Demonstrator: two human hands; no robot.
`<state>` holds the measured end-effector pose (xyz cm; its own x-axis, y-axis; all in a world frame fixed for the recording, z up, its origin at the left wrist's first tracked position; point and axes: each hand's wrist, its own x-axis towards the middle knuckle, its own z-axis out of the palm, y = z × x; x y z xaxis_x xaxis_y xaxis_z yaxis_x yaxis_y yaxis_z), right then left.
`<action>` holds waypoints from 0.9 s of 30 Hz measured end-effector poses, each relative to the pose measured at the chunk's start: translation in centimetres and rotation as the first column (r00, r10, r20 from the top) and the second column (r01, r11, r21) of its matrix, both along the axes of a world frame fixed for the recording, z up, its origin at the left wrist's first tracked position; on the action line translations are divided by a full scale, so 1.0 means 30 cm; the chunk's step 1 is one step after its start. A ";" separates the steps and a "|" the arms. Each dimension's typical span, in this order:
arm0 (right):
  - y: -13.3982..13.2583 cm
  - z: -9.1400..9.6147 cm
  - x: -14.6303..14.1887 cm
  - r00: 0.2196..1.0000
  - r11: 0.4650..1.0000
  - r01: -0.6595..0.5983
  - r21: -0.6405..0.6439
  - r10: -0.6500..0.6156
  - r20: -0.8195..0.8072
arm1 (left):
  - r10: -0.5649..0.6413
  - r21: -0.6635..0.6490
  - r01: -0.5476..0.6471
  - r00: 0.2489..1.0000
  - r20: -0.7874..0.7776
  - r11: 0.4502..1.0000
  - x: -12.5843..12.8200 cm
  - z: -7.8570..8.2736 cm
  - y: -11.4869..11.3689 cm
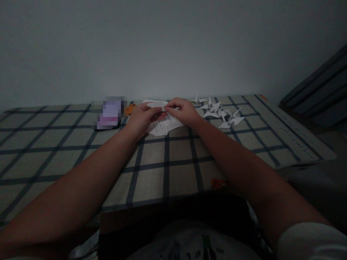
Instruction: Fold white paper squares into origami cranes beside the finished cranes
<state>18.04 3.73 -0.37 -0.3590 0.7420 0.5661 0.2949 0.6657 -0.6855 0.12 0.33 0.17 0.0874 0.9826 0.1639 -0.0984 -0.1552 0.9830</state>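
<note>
My left hand (144,116) and my right hand (184,110) meet over the far part of the table. Between their fingertips they pinch a small piece of white folded paper (163,109), mostly hidden by the fingers. Beneath them lie printed paper sheets (166,126) with torn-looking edges. Just right of my right hand sits a group of white folded paper cranes (214,108), several of them close together, their pointed wings and necks sticking up.
A phone (110,113) with a lit, blurred screen is to the left of my left hand. The checked tablecloth (151,155) covers the table, which meets a plain wall (162,47) at the back. Dark folded fabric (320,83) hangs at the far right.
</note>
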 end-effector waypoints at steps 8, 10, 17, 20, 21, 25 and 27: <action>0.023 -0.023 -0.009 0.993 0.996 -0.035 -0.084 0.025 -0.115 | 0.067 0.055 -0.063 0.996 -0.056 0.996 -0.001 -0.014 0.005; 0.024 -0.023 -0.010 0.988 0.992 -0.051 -0.112 0.034 -0.150 | 0.075 0.051 -0.073 0.997 -0.034 0.996 -0.007 -0.021 0.019; 0.017 -0.009 0.004 0.997 0.991 -0.012 -0.136 0.001 -0.079 | 0.147 0.090 -0.145 0.989 -0.012 0.985 -0.004 -0.009 0.013; 0.023 -0.014 -0.001 0.996 0.989 -0.008 -0.149 -0.006 -0.091 | 0.145 0.156 -0.138 0.989 -0.031 0.978 0.003 -0.004 0.001; 0.024 -0.016 -0.005 0.994 0.988 -0.013 -0.156 -0.003 -0.106 | 0.140 0.177 -0.132 0.990 -0.033 0.975 0.005 -0.005 0.000; 0.026 -0.024 -0.018 0.985 0.982 -0.054 -0.181 0.023 -0.173 | 0.141 0.233 -0.127 0.989 -0.047 0.964 0.003 -0.019 0.013; 0.024 -0.027 -0.023 0.980 0.977 -0.081 -0.196 0.042 -0.196 | 0.142 0.226 -0.126 0.988 -0.056 0.966 0.000 -0.025 0.021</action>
